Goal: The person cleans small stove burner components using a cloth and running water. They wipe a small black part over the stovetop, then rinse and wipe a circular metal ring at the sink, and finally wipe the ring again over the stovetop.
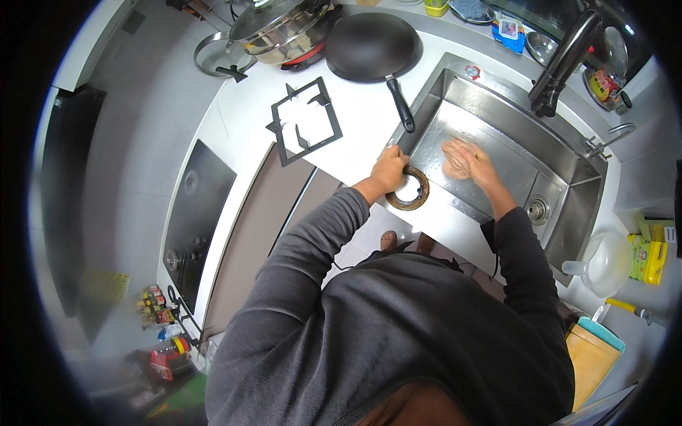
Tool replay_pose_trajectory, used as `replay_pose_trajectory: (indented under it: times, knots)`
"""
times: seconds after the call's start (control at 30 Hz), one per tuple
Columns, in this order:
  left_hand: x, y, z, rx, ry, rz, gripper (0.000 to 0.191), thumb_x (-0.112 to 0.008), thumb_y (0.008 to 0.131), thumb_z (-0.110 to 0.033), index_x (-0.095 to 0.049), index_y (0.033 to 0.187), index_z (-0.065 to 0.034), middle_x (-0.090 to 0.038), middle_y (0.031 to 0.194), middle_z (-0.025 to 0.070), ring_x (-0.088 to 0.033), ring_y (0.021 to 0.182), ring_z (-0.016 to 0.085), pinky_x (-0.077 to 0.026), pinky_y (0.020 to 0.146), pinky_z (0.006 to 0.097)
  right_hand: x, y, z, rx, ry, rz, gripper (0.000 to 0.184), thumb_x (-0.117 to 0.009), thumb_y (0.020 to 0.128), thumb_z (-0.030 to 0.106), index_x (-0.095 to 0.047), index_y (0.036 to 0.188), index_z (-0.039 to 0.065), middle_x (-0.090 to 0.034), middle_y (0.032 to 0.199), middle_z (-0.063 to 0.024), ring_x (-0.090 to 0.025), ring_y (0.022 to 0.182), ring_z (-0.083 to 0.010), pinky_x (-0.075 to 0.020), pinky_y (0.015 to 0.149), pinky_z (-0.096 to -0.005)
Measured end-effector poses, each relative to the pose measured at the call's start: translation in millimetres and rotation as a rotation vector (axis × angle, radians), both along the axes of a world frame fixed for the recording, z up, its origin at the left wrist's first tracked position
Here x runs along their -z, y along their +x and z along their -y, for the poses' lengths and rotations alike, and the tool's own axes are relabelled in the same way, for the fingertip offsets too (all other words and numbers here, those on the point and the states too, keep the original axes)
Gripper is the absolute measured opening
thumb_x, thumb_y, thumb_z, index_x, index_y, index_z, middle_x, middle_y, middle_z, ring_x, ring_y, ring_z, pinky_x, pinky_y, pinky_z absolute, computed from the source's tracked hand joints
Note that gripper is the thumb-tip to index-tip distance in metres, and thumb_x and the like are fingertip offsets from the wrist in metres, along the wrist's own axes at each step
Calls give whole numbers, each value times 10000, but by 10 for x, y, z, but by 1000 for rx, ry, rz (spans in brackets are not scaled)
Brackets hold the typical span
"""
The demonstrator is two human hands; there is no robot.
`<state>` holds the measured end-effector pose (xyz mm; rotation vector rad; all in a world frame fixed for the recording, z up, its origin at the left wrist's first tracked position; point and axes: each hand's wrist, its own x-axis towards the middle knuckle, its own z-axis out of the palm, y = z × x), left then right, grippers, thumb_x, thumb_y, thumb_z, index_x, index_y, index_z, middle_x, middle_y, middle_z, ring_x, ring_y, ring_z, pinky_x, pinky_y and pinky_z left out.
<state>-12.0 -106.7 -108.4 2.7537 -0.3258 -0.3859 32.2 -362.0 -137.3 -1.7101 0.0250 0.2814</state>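
My left hand (389, 168) is at the near left edge of the sink, its fingers curled on a brown-stained metal ring (424, 187), probably a gas burner part. White countertop shows through the ring's middle. Over the stainless steel sink (482, 114), my right hand (478, 164) grips a crumpled pinkish-beige cloth (454, 158). The cloth is apart from the ring. Part of the left fingers' grip is hidden behind the hand itself.
A black pan support (333, 120) lies on the counter, left of an upturned black frying pan (373, 47). A dark faucet (567, 61) overhangs the sink's far right. Behind are a steel steamer pot (285, 37) and a glass lid (216, 56). A gas hob (198, 213) is at left.
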Motion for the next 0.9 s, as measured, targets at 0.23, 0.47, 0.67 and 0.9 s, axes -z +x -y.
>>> replay_pose_trajectory:
  times: [0.23,0.47,0.67,0.9]
  knots:
    - [-42,-92,60,1,14,84,296,-671,748,-58,-589,1031,-45,-551,1063,136,-555,1045,319,-501,850,417,-189,-19,101,40,8,-21,328,-609,919,288,-676,1033,-12,-688,959,-80,-618,912,-145,-477,828,-278]
    - [-369,-223,-195,93,-349,-172,246,-692,774,-85,-540,949,-4,-593,954,184,-605,902,354,-486,780,418,-1342,-99,83,19,23,177,389,-564,959,336,-630,1128,-8,-651,1025,-67,-597,933,-125,-476,832,-267]
    - [-621,-763,-628,-75,-462,16,147,-690,801,-71,-611,912,-14,-597,878,144,-600,827,318,-464,739,382,-1752,-298,-429,164,728,89,414,-520,974,375,-540,1183,18,-618,1131,-100,-611,1036,-195,-491,908,-343]
    - [-877,-1651,-1839,-437,-546,242,178,-700,821,-84,-625,957,2,-607,864,127,-594,784,250,-463,707,348,-1739,-842,-1801,-102,811,-3,467,-490,983,410,-505,1213,4,-593,1155,-101,-571,1097,-203,-438,973,-358]
